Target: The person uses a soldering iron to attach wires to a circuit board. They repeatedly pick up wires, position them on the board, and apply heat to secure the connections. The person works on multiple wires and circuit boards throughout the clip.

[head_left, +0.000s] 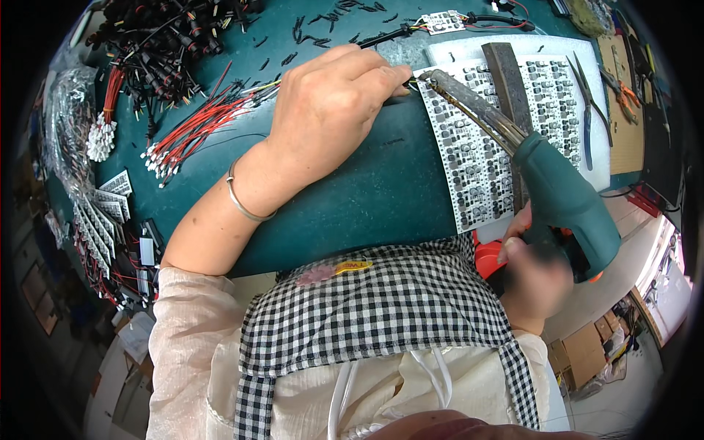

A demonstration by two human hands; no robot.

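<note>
Left hand (330, 110), 1: above the far middle of the counter (345, 213), thumb and forefinger pressed together, pinching a thin wire (413, 84); most of it is hidden behind the fingers.

Right hand (539, 282), 1: blurred, at the near right, closed around the handle of the heat gun.

Heat gun (576, 194), 1: teal body, metal nozzle; slants from near right to far left over the circuit-board sheet, nozzle tip just beside the left hand's fingertips.

Circuit-board sheet (466, 154): white, set with dark components, on a white foam slab (600, 121); 1 dark bar (504, 81) lies across it.

Right of the bar: 1 blue-handled pointed tool (589, 139) on the slab; farther right, orange-handled pliers (627, 95) on a brown board (622, 139).

Far side: 1 small wired circuit board (444, 22), joined to black cable; scattered short black pieces (315, 40).

Left side: loose red wires (209, 125) with white connectors, nearest the left hand; beyond them, a heap of black connector cables (169, 44); at far left, a clear plastic bag (70, 125).
</note>
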